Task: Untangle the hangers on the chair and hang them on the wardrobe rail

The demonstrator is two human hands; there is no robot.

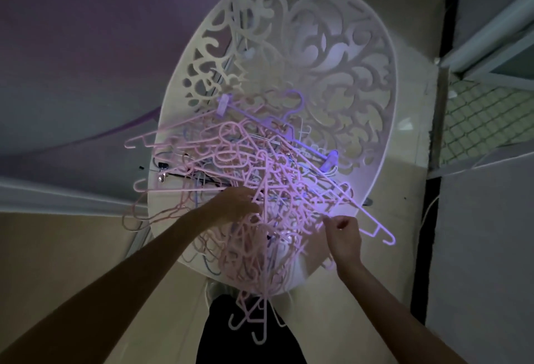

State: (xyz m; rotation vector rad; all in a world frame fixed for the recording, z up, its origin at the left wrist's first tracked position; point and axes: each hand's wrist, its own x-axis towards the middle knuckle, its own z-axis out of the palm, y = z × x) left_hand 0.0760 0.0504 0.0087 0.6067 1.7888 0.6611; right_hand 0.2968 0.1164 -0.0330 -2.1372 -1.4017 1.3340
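The left hand (231,204) reaches into the near-left part of the tangle, its fingers buried among the pink plastic, so whether they grip a hanger or only press on the pile cannot be told. The right hand (344,233) sits at the near-right edge of the heap with its fingers curled in, thumb and forefinger pinching a thin pink bar where it leaves the tangle.

Between and around both hands lies the pile of hangers (260,178), mostly pale pink, hooked through one another in a dense knot. It covers the near half of the white chair (332,54), an oval seat and back cut with an ornate scroll pattern. A purple clip hanger (274,123) lies across the far side of the pile, a clip at each end. One long pink hanger (372,219) juts past the chair's right edge beside the right hand. Several more spill over the near edge and hang down toward the person's dark clothing (248,334). A few others stick out past the left edge.

The chair stands on a beige floor (72,248). A purple wall (86,45) is at the left, and a tiled area (485,115) lies at the right.
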